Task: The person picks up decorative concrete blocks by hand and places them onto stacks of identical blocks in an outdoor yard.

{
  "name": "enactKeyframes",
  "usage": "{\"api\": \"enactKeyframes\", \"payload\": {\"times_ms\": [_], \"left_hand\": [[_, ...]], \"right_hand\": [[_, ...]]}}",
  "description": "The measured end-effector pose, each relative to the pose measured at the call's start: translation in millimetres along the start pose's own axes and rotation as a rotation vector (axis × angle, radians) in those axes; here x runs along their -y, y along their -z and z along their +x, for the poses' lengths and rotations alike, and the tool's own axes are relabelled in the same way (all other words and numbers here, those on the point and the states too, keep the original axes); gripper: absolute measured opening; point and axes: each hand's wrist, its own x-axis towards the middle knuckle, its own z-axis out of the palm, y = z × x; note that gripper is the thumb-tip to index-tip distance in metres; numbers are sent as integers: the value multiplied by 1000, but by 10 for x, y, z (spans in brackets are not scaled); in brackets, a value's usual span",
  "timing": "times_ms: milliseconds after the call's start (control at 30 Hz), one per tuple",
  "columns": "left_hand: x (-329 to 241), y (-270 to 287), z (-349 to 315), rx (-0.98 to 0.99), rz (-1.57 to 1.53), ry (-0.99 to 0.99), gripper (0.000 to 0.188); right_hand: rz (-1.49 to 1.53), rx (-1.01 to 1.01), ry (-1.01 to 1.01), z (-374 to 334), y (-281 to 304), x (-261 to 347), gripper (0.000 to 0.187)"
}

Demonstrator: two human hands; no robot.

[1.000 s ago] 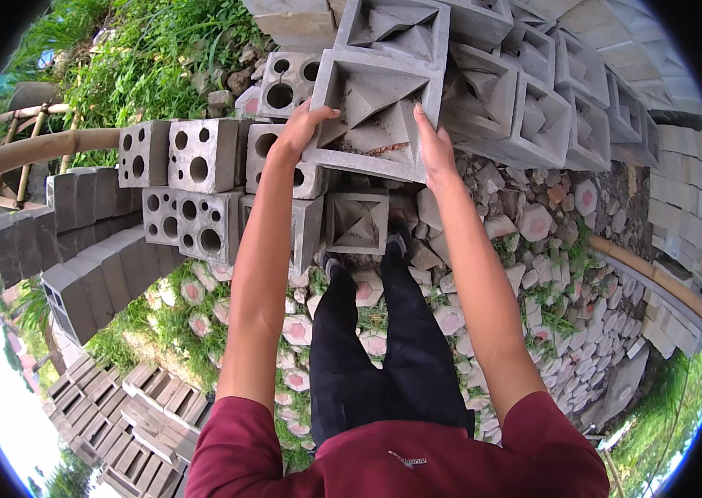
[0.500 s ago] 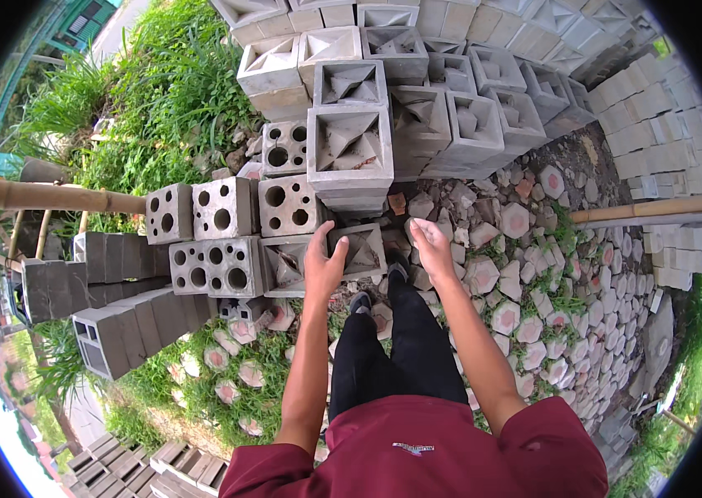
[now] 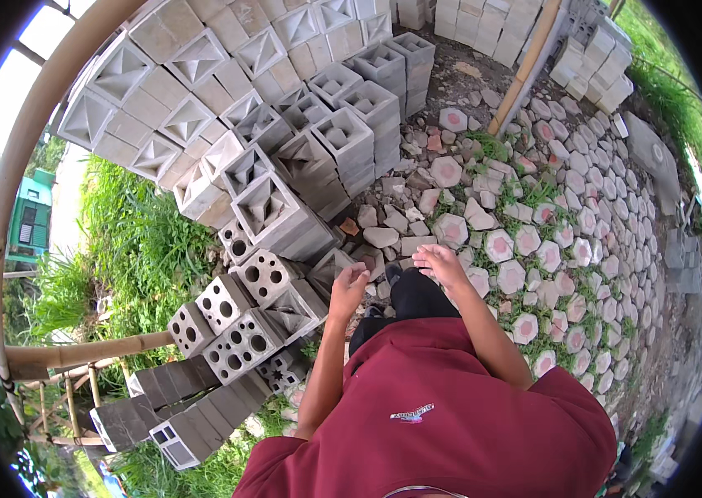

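Observation:
My left hand [image 3: 348,292] is in front of my body with its fingers loosely bent and apart, holding nothing. It is nearest to a grey concrete block with a recessed angular face [image 3: 294,310], though I cannot tell whether it touches it. To its right is my right hand [image 3: 442,267], empty too, fingers stretched out above broken paving pieces. Left of my hands, concrete blocks with round holes [image 3: 243,346] sit in two rows. Behind them rises a stack of square vent blocks, with one pyramid-faced block [image 3: 266,207] at its near end.
A long wall of stacked pale blocks [image 3: 201,56] curves across the back left. Hexagonal pavers [image 3: 525,328] with reddish centres and loose rubble [image 3: 381,237] cover the ground on the right. Bamboo poles stand at the left [image 3: 68,354] and back right [image 3: 525,66]. Grass grows at the left.
My view has turned to the right, so the blocks now lie further left and more pavers show. My left hand's fingers look more bent; the right hand's fingers are more spread.

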Motion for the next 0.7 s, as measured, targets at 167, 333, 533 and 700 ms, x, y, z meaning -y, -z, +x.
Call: {"api": "enactKeyframes", "payload": {"times_ms": [167, 333, 533, 700], "left_hand": [[-431, -309, 302, 145, 153, -51, 34], [-968, -1054, 531, 255, 56, 187, 34], [-999, -2717, 1235, 406, 16, 240, 33], [-1116, -4233, 1570, 806, 247, 112, 36]], "right_hand": [[-39, -173, 176, -170, 415, 200, 39], [-117, -339, 303, -159, 1164, 164, 42], [-210, -549, 370, -84, 2362, 334, 45], [-265, -669, 335, -372, 3396, 446, 44]]}}
